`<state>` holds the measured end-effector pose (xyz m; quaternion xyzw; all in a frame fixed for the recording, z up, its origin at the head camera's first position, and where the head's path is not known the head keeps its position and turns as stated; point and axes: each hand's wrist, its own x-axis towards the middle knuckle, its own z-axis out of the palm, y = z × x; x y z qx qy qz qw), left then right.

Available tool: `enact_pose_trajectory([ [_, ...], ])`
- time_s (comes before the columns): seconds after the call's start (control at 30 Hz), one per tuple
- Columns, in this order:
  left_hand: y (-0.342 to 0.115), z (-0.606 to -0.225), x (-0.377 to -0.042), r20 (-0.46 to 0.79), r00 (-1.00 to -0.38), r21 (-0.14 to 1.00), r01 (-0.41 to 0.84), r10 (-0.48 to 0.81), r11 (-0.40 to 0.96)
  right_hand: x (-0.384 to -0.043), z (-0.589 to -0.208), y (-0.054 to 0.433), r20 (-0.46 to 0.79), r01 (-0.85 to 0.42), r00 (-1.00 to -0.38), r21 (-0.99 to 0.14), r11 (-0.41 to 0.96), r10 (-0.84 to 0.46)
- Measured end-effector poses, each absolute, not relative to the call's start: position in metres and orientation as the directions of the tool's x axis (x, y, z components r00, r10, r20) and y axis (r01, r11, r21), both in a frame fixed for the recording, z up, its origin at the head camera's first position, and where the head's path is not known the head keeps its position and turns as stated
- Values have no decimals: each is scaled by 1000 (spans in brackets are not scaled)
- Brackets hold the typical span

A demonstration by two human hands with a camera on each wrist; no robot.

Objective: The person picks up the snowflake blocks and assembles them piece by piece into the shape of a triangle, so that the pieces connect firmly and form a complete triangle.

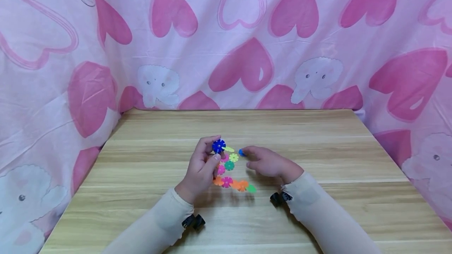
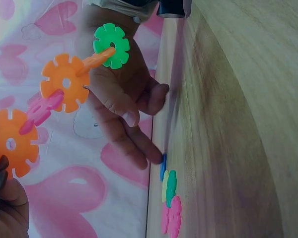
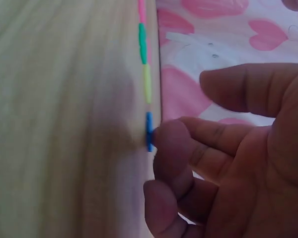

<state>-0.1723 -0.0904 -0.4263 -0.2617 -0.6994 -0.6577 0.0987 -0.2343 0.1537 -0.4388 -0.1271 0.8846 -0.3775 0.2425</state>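
Note:
My left hand (image 1: 199,166) pinches a chain of flower-shaped interlocking plastic discs and holds it above the table. A dark blue disc (image 1: 219,146) shows at its fingertips. Lower down, the chain runs right through pink and orange discs (image 1: 242,185) to a green end disc (image 2: 111,45). My right hand (image 1: 270,162) is low over the table, fingers loosely bent and thumb apart. One of its fingertips is right at a single blue disc (image 3: 149,131) lying flat. Beside that disc lie a yellow disc (image 1: 234,157), a teal-green disc (image 1: 229,166) and pink discs (image 2: 175,216).
The wood-grain table (image 1: 339,148) spreads out around both hands. Pink cloth (image 1: 240,66) with hearts and elephants hangs behind its far edge and along both sides. Small black cameras are strapped at both wrists.

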Motion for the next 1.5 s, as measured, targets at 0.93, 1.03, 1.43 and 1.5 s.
enact_pose_trajectory([
  [0.93, -91, -428, -171, 487, -839, 866, 499, 242, -11, -221, -436, 150, -336, -120, -886, -497, 859, -318],
  [1.03, -92, -429, -171, 487, -840, 866, 500, 239, -6, -221, -436, 150, -336, -119, -885, -505, 855, -321],
  [1.43, -92, -428, -171, 488, -844, 865, 501, 224, 3, -218, -418, 147, 56, -242, -900, -889, 388, -432],
  [1.5, -92, -428, -172, 493, -840, 863, 505, 227, -4, -213, -411, 145, 156, -304, -881, -911, 280, -447],
])
